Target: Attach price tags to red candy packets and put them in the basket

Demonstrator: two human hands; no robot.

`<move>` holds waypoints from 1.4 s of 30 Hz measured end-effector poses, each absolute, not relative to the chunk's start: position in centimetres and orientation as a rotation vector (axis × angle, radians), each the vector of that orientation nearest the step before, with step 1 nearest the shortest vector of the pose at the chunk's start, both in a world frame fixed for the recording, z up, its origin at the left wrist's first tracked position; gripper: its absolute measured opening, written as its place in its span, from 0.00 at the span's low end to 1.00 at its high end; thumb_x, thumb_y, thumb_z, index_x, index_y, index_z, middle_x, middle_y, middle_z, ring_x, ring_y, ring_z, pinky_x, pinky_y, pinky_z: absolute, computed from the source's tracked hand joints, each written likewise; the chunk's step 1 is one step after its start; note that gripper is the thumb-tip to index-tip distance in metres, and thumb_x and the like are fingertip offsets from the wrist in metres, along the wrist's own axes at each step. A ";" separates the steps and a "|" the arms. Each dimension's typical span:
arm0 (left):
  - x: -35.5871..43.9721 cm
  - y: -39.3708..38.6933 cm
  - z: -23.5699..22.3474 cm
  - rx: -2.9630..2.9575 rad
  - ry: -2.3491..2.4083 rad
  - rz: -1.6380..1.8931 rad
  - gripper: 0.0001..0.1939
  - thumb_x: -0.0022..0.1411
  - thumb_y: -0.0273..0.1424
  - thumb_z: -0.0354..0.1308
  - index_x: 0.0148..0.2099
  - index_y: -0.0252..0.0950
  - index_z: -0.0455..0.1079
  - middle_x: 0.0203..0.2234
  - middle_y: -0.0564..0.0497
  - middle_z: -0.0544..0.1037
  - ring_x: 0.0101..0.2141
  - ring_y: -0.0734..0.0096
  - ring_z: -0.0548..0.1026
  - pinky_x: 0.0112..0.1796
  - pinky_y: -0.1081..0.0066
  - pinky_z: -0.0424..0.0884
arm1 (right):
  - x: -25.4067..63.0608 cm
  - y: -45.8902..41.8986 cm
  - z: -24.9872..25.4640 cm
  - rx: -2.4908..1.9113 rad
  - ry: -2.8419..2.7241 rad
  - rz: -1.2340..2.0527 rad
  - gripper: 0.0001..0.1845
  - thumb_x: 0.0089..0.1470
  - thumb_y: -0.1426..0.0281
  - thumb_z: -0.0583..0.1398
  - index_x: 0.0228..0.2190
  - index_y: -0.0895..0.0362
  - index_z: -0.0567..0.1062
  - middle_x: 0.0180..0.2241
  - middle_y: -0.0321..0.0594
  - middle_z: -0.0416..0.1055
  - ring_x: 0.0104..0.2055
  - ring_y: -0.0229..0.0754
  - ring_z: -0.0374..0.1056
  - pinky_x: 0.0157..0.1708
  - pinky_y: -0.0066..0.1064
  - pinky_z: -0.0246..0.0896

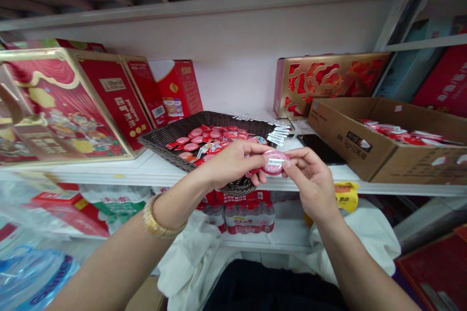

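Observation:
Both my hands meet over the front of the shelf around a small round pink packet (274, 167), which bears a white barcode sticker (276, 161). My left hand (239, 161) is closed on its left side, with red wrapper showing at the fingers. At the right edge, my right hand (310, 177) pinches it between thumb and fingers near the sticker. Just behind, a dark woven basket (160, 136) holds several similar red and pink packets (196, 139). White barcode strips (279, 133) hang along the basket's right and back rim.
To the right stands an open cardboard box (350, 143) with red packets inside, beside a flat black object (319, 149). Red and gold gift boxes (105, 102) line the left; another gold box (328, 80) is behind. Shrink-wrapped bottles (250, 216) sit on the shelf below.

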State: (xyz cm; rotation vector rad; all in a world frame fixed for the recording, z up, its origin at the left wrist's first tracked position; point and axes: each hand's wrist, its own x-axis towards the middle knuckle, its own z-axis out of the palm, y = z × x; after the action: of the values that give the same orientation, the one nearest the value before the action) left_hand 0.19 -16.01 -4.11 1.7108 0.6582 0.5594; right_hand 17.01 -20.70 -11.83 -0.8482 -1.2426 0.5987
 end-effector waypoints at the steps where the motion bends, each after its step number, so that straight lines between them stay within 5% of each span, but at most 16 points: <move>1: 0.2 -16.0 -4.1 1.706 0.657 0.554 0.14 0.61 0.28 0.59 0.49 0.32 0.77 0.19 0.54 0.76 0.20 0.79 0.72 0.23 0.79 0.69 | 17.0 -20.7 -11.9 -0.845 -1.241 0.606 0.10 0.54 0.62 0.64 0.35 0.55 0.74 0.23 0.33 0.71 0.25 0.36 0.68 0.29 0.28 0.65; 17: 0.1 -15.9 -4.2 1.695 0.661 0.563 0.14 0.61 0.23 0.58 0.49 0.30 0.76 0.20 0.54 0.77 0.19 0.82 0.72 0.24 0.81 0.70 | 17.0 -20.8 -12.1 -0.835 -1.198 0.604 0.09 0.53 0.63 0.65 0.34 0.55 0.74 0.23 0.33 0.71 0.25 0.35 0.67 0.29 0.27 0.64; 21: -0.1 -15.6 -4.2 1.687 0.708 0.556 0.13 0.59 0.29 0.63 0.47 0.30 0.75 0.22 0.53 0.78 0.20 0.80 0.73 0.25 0.79 0.71 | 17.6 -21.1 -12.0 -0.849 -1.155 0.548 0.10 0.53 0.63 0.65 0.33 0.56 0.74 0.22 0.33 0.71 0.24 0.35 0.67 0.28 0.27 0.64; 28: 3.7 -15.4 -1.6 1.665 0.784 0.565 0.03 0.57 0.21 0.62 0.35 0.31 0.75 0.22 0.52 0.78 0.24 0.78 0.77 0.30 0.77 0.75 | 22.0 -22.6 -10.1 -0.843 -1.037 0.289 0.10 0.52 0.66 0.66 0.37 0.55 0.75 0.20 0.30 0.69 0.23 0.33 0.66 0.26 0.25 0.62; 33: 12.2 -14.7 1.5 1.647 0.637 0.553 0.08 0.58 0.15 0.58 0.30 0.29 0.75 0.24 0.50 0.78 0.27 0.80 0.76 0.40 0.75 0.75 | 29.1 -22.0 -6.3 -1.063 -0.952 -0.135 0.10 0.51 0.63 0.65 0.32 0.57 0.76 0.26 0.37 0.74 0.25 0.35 0.68 0.28 0.28 0.64; 36: 16.8 -14.2 2.8 1.591 0.595 0.632 0.08 0.60 0.15 0.55 0.39 0.24 0.74 0.29 0.46 0.78 0.31 0.77 0.78 0.44 0.74 0.74 | 33.9 -21.4 -4.0 -1.297 -0.879 -0.269 0.12 0.53 0.63 0.62 0.34 0.59 0.78 0.26 0.41 0.74 0.24 0.36 0.67 0.29 0.32 0.63; 39: 18.4 -13.2 3.4 1.671 0.587 0.688 0.18 0.60 0.17 0.54 0.53 0.25 0.70 0.36 0.44 0.78 0.36 0.72 0.79 0.43 0.71 0.74 | 36.9 -21.6 -3.4 -1.501 -0.847 -0.364 0.11 0.44 0.65 0.68 0.29 0.59 0.80 0.23 0.41 0.72 0.24 0.39 0.64 0.33 0.40 0.61; 42: 16.4 -11.0 3.3 1.838 0.612 0.786 0.20 0.61 0.20 0.54 0.56 0.28 0.69 0.40 0.43 0.77 0.38 0.70 0.79 0.40 0.70 0.74 | 36.8 -22.2 -4.5 -1.565 -0.875 -0.486 0.11 0.45 0.65 0.67 0.32 0.58 0.81 0.28 0.46 0.75 0.27 0.43 0.66 0.36 0.42 0.61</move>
State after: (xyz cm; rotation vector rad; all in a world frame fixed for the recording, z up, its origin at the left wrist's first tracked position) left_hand 16.43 -11.04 3.28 1.8375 0.6120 0.7863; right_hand 36.80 -22.16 -4.48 -1.5647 -0.8745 -0.4862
